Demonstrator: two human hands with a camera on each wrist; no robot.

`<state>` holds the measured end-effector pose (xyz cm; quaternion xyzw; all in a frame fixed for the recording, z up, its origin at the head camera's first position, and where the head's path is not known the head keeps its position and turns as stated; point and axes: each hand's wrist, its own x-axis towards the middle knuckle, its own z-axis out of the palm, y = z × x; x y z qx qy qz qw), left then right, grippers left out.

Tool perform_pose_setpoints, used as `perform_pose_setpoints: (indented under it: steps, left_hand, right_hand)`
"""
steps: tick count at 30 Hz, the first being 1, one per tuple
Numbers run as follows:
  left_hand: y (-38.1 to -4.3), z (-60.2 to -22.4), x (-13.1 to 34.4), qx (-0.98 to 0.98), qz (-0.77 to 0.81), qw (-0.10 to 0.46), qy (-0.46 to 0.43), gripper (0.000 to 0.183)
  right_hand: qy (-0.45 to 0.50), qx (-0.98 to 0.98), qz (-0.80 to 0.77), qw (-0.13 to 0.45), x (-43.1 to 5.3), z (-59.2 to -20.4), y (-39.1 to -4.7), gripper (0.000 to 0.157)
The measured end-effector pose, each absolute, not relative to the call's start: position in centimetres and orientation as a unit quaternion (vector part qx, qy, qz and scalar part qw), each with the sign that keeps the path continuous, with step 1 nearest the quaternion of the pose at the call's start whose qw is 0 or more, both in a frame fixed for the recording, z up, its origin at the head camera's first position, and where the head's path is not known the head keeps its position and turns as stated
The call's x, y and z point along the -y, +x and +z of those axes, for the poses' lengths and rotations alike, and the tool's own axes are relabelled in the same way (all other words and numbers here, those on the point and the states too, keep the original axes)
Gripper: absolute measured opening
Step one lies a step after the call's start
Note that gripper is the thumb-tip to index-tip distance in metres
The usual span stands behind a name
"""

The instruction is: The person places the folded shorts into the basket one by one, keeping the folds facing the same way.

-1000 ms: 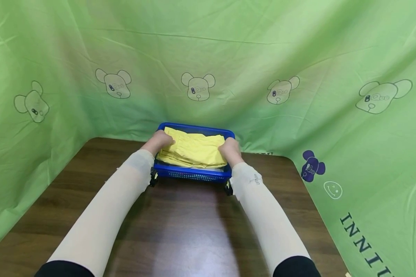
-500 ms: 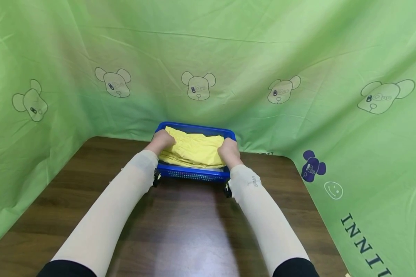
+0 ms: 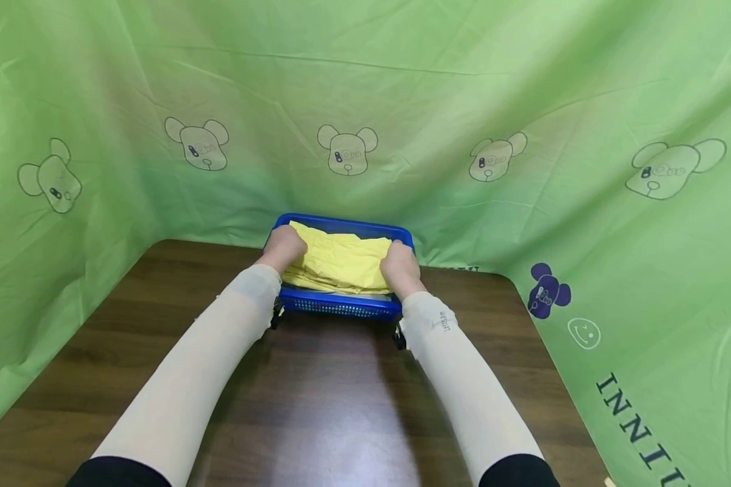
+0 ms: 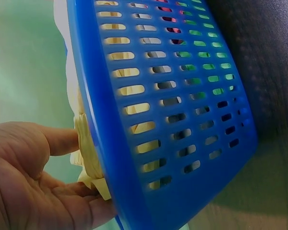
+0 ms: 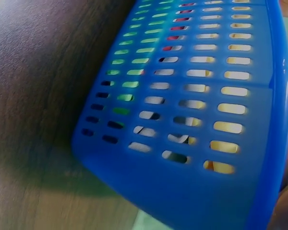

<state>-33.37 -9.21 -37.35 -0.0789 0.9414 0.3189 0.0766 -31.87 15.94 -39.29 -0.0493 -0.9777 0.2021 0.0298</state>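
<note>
Folded yellow cloth [image 3: 341,264] lies at the top of a blue slotted plastic basket [image 3: 335,306], near the table's far edge. My left hand [image 3: 286,245] holds the cloth's left end. In the left wrist view, that hand's thumb and fingers pinch a fold of cloth [image 4: 89,148] just behind the basket rim [image 4: 93,91]. At the opposite end, my right hand [image 3: 400,268] grips the cloth with curled fingers. The basket wall [image 5: 201,201] hides most of that hand [image 5: 287,203] in the right wrist view.
White, red and green things show through the basket's slots, below the cloth. The basket stands on a dark wooden table [image 3: 335,392]. Close behind it hangs a green curtain [image 3: 414,88] printed with bear heads, which also runs along both sides.
My right hand has shifted slightly left, and my left forearm slightly right. Both hands stay on the ends of the cloth, and the basket has not visibly moved.
</note>
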Motion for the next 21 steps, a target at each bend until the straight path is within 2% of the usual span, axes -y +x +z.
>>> perform_pose_setpoints:
  steps: [6,13,21]
  left_hand:
    - [-33.22,-37.14,8.92,-0.944,0.311,0.072,-0.088,0.027]
    - [-32.82,-36.78,8.84,-0.943,0.312,0.067,-0.093,0.027]
    - [-32.75,-36.92,8.89,-0.950,0.293,0.056,-0.091,0.024]
  right_hand:
    - [-0.014,0.986,0.163,0.018,-16.17,-39.31,-31.71,0.042]
    - [0.034,0.993,0.110,0.032,-15.69,-39.04,-31.56,0.047]
    - [0.075,0.994,0.053,0.052,-15.53,-39.11,-31.17,0.037]
